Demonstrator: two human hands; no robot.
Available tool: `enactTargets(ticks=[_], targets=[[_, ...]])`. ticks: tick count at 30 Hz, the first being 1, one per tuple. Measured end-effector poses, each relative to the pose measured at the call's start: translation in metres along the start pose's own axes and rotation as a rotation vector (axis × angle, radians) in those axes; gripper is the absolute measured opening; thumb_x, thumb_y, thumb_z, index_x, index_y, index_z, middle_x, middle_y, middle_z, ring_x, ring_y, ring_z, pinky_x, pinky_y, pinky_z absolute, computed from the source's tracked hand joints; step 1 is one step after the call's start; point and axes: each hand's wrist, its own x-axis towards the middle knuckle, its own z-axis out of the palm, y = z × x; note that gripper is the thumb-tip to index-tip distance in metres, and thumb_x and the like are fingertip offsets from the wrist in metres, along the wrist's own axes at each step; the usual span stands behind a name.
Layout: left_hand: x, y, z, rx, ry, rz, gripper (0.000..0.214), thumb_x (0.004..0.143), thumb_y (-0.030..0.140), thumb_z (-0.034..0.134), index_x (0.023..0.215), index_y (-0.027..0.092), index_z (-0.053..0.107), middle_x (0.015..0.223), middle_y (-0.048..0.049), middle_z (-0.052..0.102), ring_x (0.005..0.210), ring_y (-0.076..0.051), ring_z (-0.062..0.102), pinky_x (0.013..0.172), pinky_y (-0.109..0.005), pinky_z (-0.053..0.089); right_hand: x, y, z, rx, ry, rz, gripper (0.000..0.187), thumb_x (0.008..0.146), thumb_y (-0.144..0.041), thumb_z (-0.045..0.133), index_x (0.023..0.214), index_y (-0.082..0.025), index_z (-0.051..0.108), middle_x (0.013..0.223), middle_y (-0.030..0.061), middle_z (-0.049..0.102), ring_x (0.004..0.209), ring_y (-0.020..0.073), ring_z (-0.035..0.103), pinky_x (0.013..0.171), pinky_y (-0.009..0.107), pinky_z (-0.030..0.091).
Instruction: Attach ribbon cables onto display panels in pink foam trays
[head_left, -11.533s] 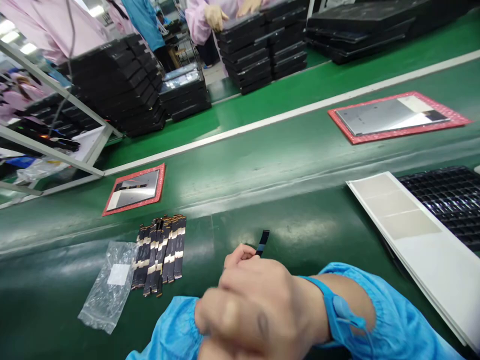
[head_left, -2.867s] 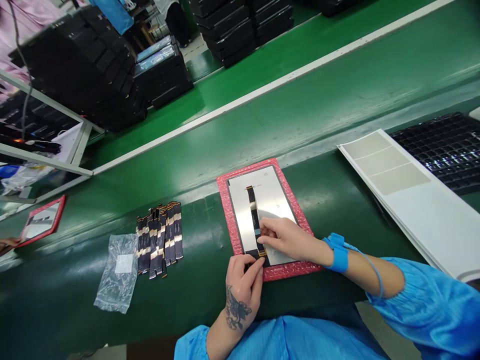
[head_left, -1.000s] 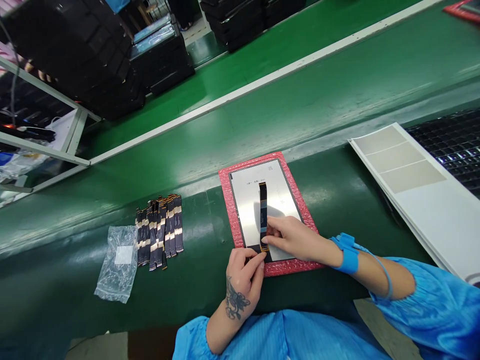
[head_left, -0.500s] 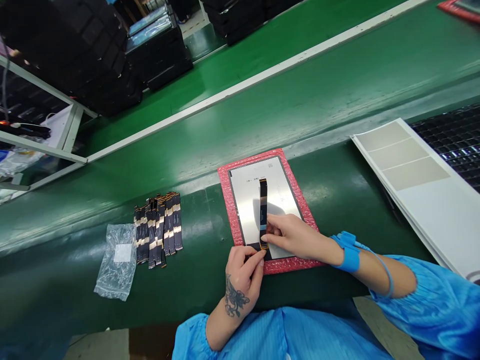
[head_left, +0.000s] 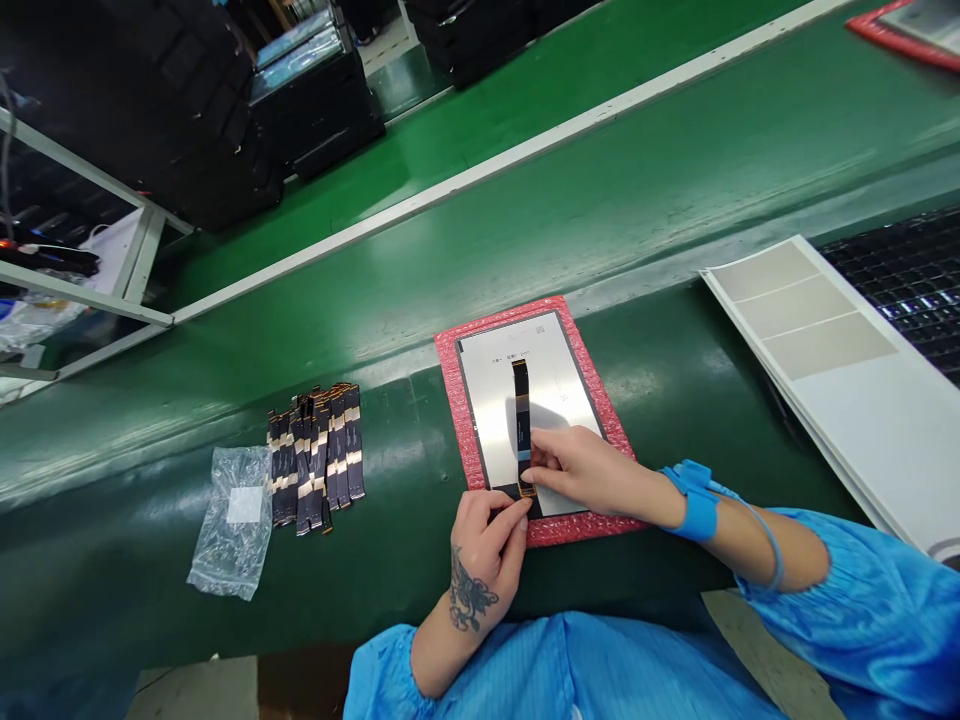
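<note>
A silver-backed display panel (head_left: pixel 491 395) lies on a red bubble-wrap pad (head_left: pixel 452 385). My right hand (head_left: pixel 581 468), closed, pinches a black flex cable (head_left: pixel 523 415) near its lower end. The cable stands over the panel with its far end toward the printed marks. At the near edge of the panel, my left hand (head_left: pixel 487 545) is closed with thumb and index fingertips on the black strip (head_left: pixel 506 492) there, beside the cable's lower end. Whether the cable end touches the strip is too small to tell.
Left on the green bench are several loose flex cables (head_left: pixel 319 455) beside a clear plastic bag (head_left: pixel 232 520). White boards (head_left: pixel 870 400) and a black gridded tray (head_left: pixel 911 270) are at right. Another red-edged piece (head_left: pixel 874 28) is at the far right. Black crates (head_left: pixel 319 115) stand behind.
The cable's far end has tipped slightly to the left, while both hands keep nearly the same place. The red-edged piece at the far right has come further into view.
</note>
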Motion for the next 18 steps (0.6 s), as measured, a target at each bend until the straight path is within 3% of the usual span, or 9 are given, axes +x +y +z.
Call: enactTargets(ticks=[6, 12, 18], targets=[[-0.003, 0.0, 0.002, 0.056, 0.001, 0.033, 0.026, 0.086, 0.006, 0.052, 0.106, 0.016, 0.065, 0.087, -0.0056, 0.061, 0.082, -0.015, 0.054, 0.071, -0.026, 0.05, 0.0, 0.0, -0.001, 0.016, -0.031, -0.014, 0.009, 0.084, -0.01, 0.061, 0.081, -0.015, 0.055, 0.075, 0.0014, 0.063, 0.063, 0.0151, 0.056, 0.056, 0.022, 0.035], [-0.014, 0.001, 0.004, 0.366, -0.023, 0.12, 0.031, 0.09, 0.014, 0.048, 0.116, 0.017, 0.064, 0.096, -0.0085, 0.061, 0.089, -0.019, 0.054, 0.08, -0.032, 0.048, -0.001, 0.0, 0.0, 0.02, -0.027, -0.023, 0.007, 0.084, -0.009, 0.06, 0.084, -0.015, 0.057, 0.074, 0.0008, 0.062, 0.062, 0.0146, 0.056, 0.056, 0.022, 0.036], [-0.02, -0.001, 0.004, 0.481, -0.012, 0.15, 0.029, 0.093, 0.021, 0.046, 0.115, 0.016, 0.065, 0.101, -0.0095, 0.058, 0.093, -0.021, 0.051, 0.083, -0.034, 0.042, 0.001, 0.002, 0.0, 0.022, -0.04, -0.025, 0.006, 0.085, -0.01, 0.061, 0.086, -0.015, 0.057, 0.074, 0.0006, 0.062, 0.062, 0.0144, 0.055, 0.056, 0.022, 0.035]])
